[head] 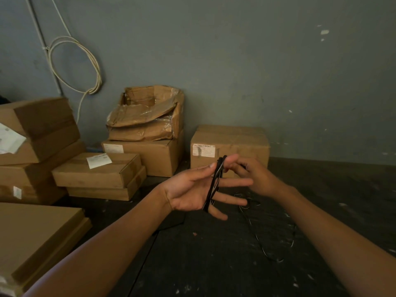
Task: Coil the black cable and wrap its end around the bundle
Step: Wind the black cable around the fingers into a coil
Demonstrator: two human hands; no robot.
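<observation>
The black cable [215, 183] is looped several times around the spread fingers of my left hand [192, 190], running from thumb level down past the little finger. That hand is palm up with its fingers pointing right. My right hand [249, 174] sits just to the right of the loops and pinches the cable at their top, near the thumb. The loose rest of the cable [257, 236] trails down from my hands and lies in slack curves on the dark floor below my right forearm.
Cardboard boxes stand along the grey wall: a stack at far left [40, 133], flat boxes [96, 170], a torn box on another [147, 116], and one [229, 144] right behind my hands. A flat box [36, 236] lies at lower left. A pale cable coil [85, 63] hangs on the wall.
</observation>
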